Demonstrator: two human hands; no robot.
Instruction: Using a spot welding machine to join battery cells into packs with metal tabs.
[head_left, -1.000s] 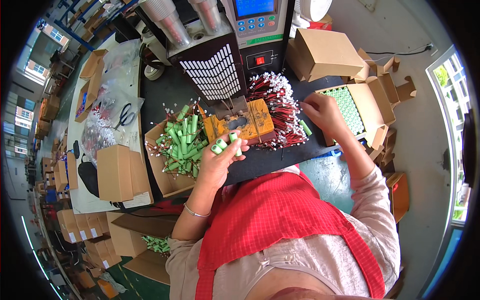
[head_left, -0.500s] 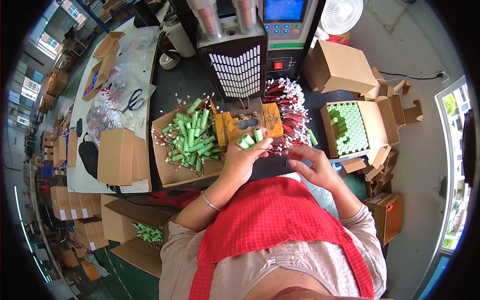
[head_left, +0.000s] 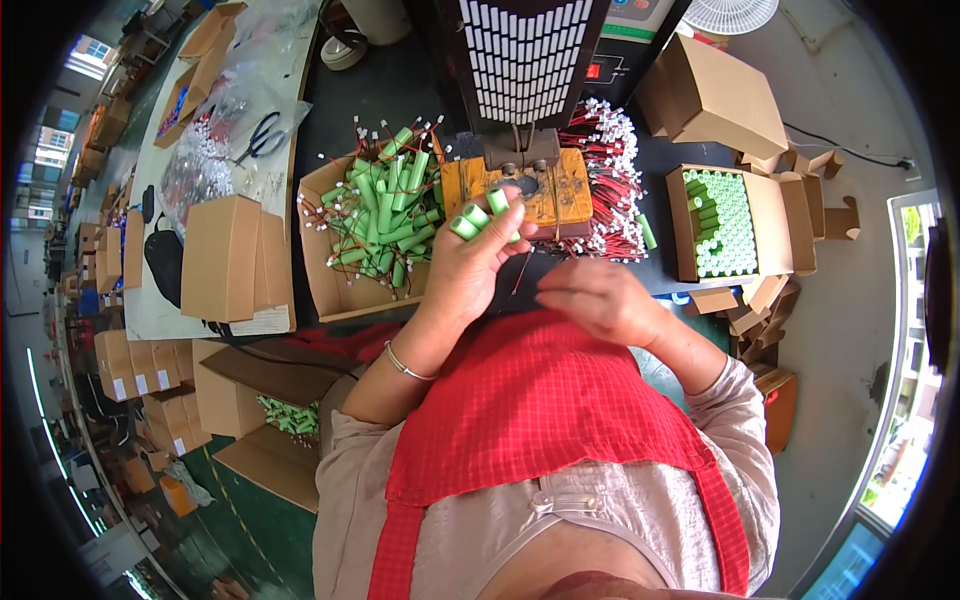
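My left hand point(head_left: 462, 272) is closed around three light-green cylindrical battery cells point(head_left: 472, 214), their ends pointing up and away from me. It is just in front of a worn yellow block point(head_left: 572, 200) under the black machine point(head_left: 525, 62). Below its fingertips hangs a thin dark wire point(head_left: 521, 272); where its upper end goes is hidden. To the right, my right hand point(head_left: 607, 300) is slightly blurred, fingers pressed together and pointing left toward the wire. Whatever it may hold does not show.
Wired green cells fill an open cardboard box point(head_left: 345, 298) on the left. Beside the yellow block lies a heap of red wires with white connectors point(head_left: 612, 165), and a loose cell point(head_left: 647, 232). Another box point(head_left: 687, 240) holds upright cells at right. Scissors point(head_left: 262, 138) lie on the left table.
My right hand has moved left toward my left hand, and its fingers have come together. The dark hanging wire now shows between the hands. The whole scene has shifted upward in view.
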